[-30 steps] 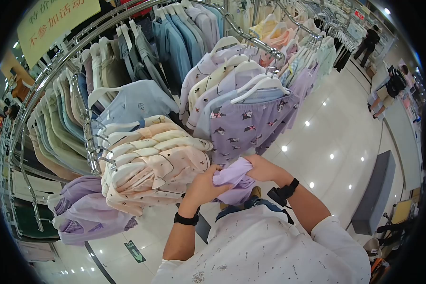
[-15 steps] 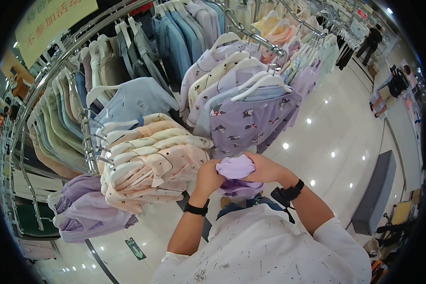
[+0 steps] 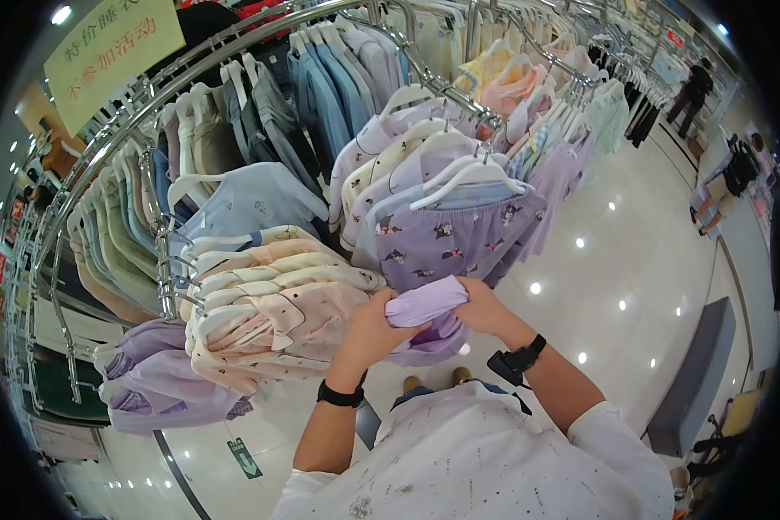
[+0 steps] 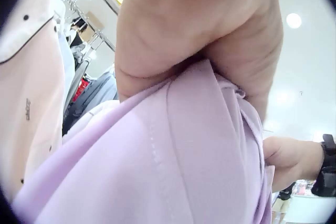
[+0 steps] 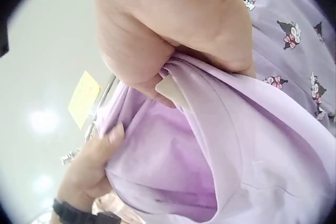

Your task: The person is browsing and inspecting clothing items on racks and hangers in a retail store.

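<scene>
In front of the waist, both hands hold a plain lilac garment by its upper edge, stretched between them. My left hand grips the left end, cloth tucked between thumb and fingers. At the other end, my right hand pinches the edge. The right wrist view looks into the garment's opening, where the brighter purple inside shows. A small cream label sticks out beside the right fingers. The lower part of the cloth hangs loosely below the hands.
Peach printed pajama tops hang close to the left hand. Purple printed bottoms hang just beyond both hands from a curved metal rack. Folded-over purple garments hang lower left. A grey bench stands right; people are further back.
The garment was bunched between the hands; its upper edge is now drawn out smoother as the hands have moved apart. The head view has shifted slightly.
</scene>
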### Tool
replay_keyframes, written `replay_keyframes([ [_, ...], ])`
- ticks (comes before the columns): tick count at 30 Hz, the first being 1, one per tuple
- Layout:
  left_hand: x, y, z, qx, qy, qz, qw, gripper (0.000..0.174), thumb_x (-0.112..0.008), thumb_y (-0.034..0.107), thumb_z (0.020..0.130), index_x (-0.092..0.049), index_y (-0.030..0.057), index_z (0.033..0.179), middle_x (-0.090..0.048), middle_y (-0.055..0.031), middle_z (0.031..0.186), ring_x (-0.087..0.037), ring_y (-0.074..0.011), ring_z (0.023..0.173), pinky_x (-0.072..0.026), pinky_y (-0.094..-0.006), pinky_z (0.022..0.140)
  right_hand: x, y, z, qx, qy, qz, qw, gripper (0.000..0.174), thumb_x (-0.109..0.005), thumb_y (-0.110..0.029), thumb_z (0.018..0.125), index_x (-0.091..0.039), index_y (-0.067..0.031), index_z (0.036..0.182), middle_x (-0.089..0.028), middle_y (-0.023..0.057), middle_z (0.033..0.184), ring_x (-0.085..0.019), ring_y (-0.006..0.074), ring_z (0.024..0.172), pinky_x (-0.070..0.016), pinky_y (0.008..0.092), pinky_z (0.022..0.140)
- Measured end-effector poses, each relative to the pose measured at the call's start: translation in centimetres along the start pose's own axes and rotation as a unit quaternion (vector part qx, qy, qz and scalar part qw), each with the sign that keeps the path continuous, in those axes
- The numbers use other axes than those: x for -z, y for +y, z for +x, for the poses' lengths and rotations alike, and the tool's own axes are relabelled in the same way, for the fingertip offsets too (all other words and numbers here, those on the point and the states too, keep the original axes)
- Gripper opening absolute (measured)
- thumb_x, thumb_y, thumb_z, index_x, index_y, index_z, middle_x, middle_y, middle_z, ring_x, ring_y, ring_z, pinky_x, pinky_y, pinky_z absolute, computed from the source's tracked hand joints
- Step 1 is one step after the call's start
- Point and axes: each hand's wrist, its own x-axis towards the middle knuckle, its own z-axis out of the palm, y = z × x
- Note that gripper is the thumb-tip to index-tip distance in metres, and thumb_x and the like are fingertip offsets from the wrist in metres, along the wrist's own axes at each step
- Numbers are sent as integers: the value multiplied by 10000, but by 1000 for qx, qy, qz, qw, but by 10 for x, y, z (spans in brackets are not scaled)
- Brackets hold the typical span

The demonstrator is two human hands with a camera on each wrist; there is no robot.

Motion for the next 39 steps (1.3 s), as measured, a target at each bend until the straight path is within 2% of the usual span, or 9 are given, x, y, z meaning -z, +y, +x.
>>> replay_keyframes([
  [2,-1,8,1,12,-13,8,1000,369,-834,313,727,-692,75,970,-720,-158,821,-704,-363,769,-553,-413,681,17,-16,2,-15,-28,116,993,336,-624,2,830,-660,-11,1163,-717,64,1010,-633,110,933,-506,286,815],
  [10,-52,3,23,140,23,232,962,257,-788,215,759,-698,27,908,-712,-197,913,-680,-408,895,-551,-441,761,60,-59,-11,47,-174,140,974,379,-706,-73,849,-633,-8,1216,-694,57,1095,-609,106,978,-496,284,887],
  [12,-49,3,29,10,136,156,978,204,-733,163,772,-693,18,909,-694,-200,841,-674,-421,875,-543,-444,746,75,-59,-13,43,-212,149,965,424,-743,-119,852,-623,-11,1244,-687,66,1124,-606,112,1007,-493,294,913],
  [17,-38,48,39,10,131,45,990,179,-719,127,761,-685,8,891,-686,-219,817,-677,-420,831,-532,-429,699,98,-29,-13,28,-146,-124,981,732,-847,-266,731,-554,-15,1354,-674,183,1209,-651,300,1087,-492,368,967],
  [21,-48,91,41,-18,116,-29,993,162,-725,133,781,-671,6,865,-678,-217,787,-685,-384,745,-519,-380,658,96,-9,-17,61,-136,-118,982,716,-853,-316,677,-594,-26,1278,-682,223,1151,-648,366,1084,-515,393,915],
  [26,-55,123,37,-18,67,-23,997,199,-756,158,786,-655,4,863,-668,-201,759,-685,-341,713,-513,-359,659,61,61,16,202,-40,-148,967,506,-767,-183,746,-648,-85,1228,-701,190,1123,-672,350,1015,-520,401,892],
  [29,-53,117,32,-1,49,0,999,289,-801,178,752,-651,10,933,-680,-194,797,-694,-328,744,-520,-358,681,69,33,10,111,-96,-13,989,387,-700,-103,814,-659,-60,1197,-704,181,1128,-671,322,1039,-509,366,916],
  [37,-44,78,25,-10,17,45,999,515,-846,257,683,-634,80,1117,-723,-197,914,-699,-393,895,-554,-417,762,81,-21,6,146,-93,134,976,299,-666,-82,888,-652,-9,1178,-718,120,1123,-657,175,1017,-502,325,920],
  [39,-49,66,28,55,-69,26,996,546,-845,185,691,-639,3,1164,-719,-198,1036,-704,-345,955,-544,-379,827,81,-30,5,144,-100,134,975,308,-681,-83,880,-651,-4,1176,-718,112,1121,-654,163,1007,-505,327,918],
])
